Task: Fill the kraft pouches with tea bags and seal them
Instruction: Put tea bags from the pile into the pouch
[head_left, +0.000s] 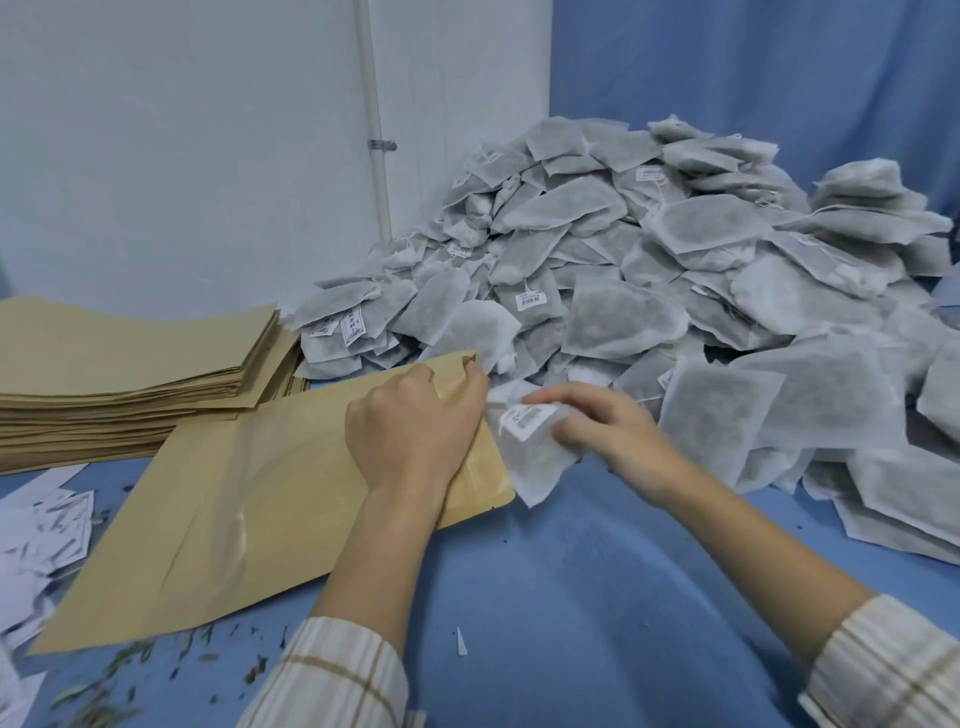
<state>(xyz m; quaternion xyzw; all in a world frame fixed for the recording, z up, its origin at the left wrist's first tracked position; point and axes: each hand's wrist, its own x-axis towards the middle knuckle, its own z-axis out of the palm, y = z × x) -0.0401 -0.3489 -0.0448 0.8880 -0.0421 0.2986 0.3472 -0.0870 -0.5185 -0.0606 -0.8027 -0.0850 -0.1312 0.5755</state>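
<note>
Lying along the bench's left edge, a stack of kraft pouches (130, 374) is seen behind loose paper labels (41, 540), and one kraft pouch (249, 509) is laid flat beside them towards the middle. Its mouth is pinched by the left hand (410, 421), while a tea bag (535, 452) just at that mouth is grasped by the right hand (608, 426). A heap of tea bags (649, 270) is piled over the far right corner.

Open blue cloth (597, 597) near the middle, with room to pass. Big pile of tea bags (649, 270) blocking the far right. Stack of kraft pouches (119, 379) blocking the far left. Paper scraps (41, 535) and leaf bits (130, 670) at near left.
</note>
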